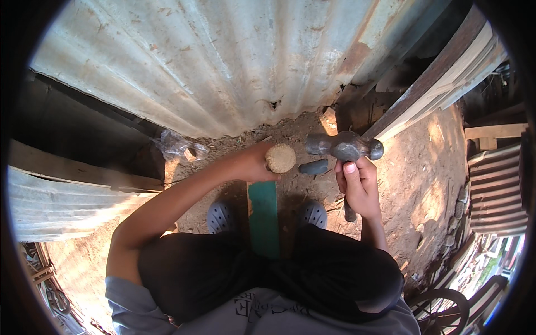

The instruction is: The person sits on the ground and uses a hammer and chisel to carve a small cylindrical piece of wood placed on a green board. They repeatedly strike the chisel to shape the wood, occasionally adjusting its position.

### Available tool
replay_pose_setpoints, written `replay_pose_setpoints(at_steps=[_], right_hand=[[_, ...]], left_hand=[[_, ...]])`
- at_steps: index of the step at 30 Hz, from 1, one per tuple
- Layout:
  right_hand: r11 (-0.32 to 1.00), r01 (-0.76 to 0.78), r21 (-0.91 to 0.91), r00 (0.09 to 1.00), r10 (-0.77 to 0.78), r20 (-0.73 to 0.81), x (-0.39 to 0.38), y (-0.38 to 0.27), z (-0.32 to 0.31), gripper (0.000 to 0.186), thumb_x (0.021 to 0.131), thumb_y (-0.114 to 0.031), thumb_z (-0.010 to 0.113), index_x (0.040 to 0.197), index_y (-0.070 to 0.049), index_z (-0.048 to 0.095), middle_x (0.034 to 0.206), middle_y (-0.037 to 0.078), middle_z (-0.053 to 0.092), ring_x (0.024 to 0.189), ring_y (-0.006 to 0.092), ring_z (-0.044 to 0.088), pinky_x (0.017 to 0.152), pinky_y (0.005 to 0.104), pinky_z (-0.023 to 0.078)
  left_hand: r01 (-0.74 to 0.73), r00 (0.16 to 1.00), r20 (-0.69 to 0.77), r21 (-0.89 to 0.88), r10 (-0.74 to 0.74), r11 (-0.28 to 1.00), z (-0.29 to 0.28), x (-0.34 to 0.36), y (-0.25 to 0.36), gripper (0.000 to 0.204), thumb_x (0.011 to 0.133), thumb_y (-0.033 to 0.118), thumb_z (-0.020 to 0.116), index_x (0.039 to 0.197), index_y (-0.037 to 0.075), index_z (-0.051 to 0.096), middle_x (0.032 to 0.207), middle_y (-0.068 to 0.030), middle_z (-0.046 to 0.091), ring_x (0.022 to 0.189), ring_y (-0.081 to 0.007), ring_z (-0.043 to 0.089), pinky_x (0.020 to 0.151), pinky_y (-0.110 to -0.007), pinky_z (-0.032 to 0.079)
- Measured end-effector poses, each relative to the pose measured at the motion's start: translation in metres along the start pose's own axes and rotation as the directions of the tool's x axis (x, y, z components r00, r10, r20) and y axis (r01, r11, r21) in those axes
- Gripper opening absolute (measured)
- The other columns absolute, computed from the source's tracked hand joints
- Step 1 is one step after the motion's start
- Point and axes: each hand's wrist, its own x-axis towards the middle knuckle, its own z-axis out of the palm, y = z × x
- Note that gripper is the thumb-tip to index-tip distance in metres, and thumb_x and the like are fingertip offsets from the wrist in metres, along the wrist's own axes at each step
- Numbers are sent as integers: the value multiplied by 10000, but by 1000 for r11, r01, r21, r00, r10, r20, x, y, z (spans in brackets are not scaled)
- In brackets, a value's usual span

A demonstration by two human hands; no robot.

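Observation:
My left hand (pixel 255 162) is closed round an upright piece of wood (pixel 280 158), whose pale, rough round end faces up. Most of its length is hidden below that end. In my right hand (pixel 362 187) is a ball-peen hammer (pixel 345 146), gripped by the handle close under its dark metal head. The head lies sideways, its flat face toward the wood but apart from it. Between the two shows a dark grey, blunt-ended object (pixel 313 167); whether it joins the wood or lies on the ground, I cannot tell.
A green-painted plank (pixel 263 218) lies between my grey clogs (pixel 222 216). Ahead stands a corrugated metal sheet (pixel 223 61), with crumpled clear plastic (pixel 176 146) by its lower left edge. Wooden boards (pixel 432 84) slant at the right, and a wheel (pixel 441 312) stands at lower right.

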Motion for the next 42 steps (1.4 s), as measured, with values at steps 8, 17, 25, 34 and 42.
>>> replay_pose_setpoints(at_steps=[8, 17, 25, 34, 42], right_hand=[[1000, -8, 19, 993, 10, -120, 6, 6, -1, 211, 988, -239, 486, 977, -28, 486, 547, -48, 386, 434, 21, 329, 403, 186, 251], [963, -191, -191, 981, 184, -53, 18, 104, 17, 195, 909, -76, 574, 1085, -37, 498, 628, -27, 496, 478, 29, 365, 431, 230, 271], [915, -399, -67, 916, 393, -81, 0, 130, 19, 263, 918, -112, 570, 1146, -37, 464, 606, -14, 478, 444, 37, 366, 389, 235, 271], [925, -378, -38, 918, 369, -143, 12, 68, -13, 160, 953, -114, 520, 1085, -39, 469, 591, -9, 446, 386, 65, 435, 351, 223, 307], [881, -74, -468, 996, 85, 1, 31, -19, -39, 182, 909, -37, 581, 1069, -9, 498, 756, 51, 571, 656, 65, 444, 571, 238, 384]], left_hand=[[-48, 983, -171, 86, 62, 995, 0, 12, 2, 629, 725, 341, 764, 1220, 41, 519, 1160, -160, 602, 1045, -254, 604, 911, -342, 467], [-318, 924, -258, -113, 281, 941, -18, 35, -52, 307, 698, 200, 776, 909, 55, 607, 875, -53, 637, 847, -160, 603, 805, -308, 484], [-113, 991, -75, -21, 111, 993, -7, 31, 7, 675, 680, 357, 791, 1189, -13, 544, 1129, -223, 597, 1060, -311, 600, 907, -380, 472], [-167, 977, -114, 124, 182, 978, -1, 35, 10, 649, 660, 359, 757, 1162, 1, 552, 1169, -223, 563, 1081, -335, 576, 900, -391, 478], [-490, 864, -169, -62, 474, 870, 43, 70, -80, 190, 754, 114, 664, 935, 99, 606, 1014, -39, 637, 1035, -189, 588, 939, -332, 444]])
